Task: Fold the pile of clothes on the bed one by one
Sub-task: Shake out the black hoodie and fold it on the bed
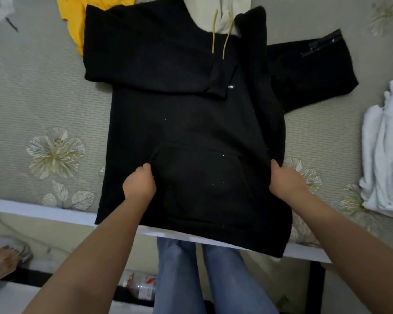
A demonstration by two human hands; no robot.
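Gripping the black hoodie (191, 123) on the bed (43, 98), our left hand (140, 181) pinches fabric by the pocket; our right hand (286, 180) clutches its right edge.

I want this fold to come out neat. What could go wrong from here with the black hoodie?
The right sleeve lies spread to the side, so it may trail once the body is doubled. The hem overhangs the bed edge and could drag the black hoodie off. Both hands bunch fabric, which may crease.
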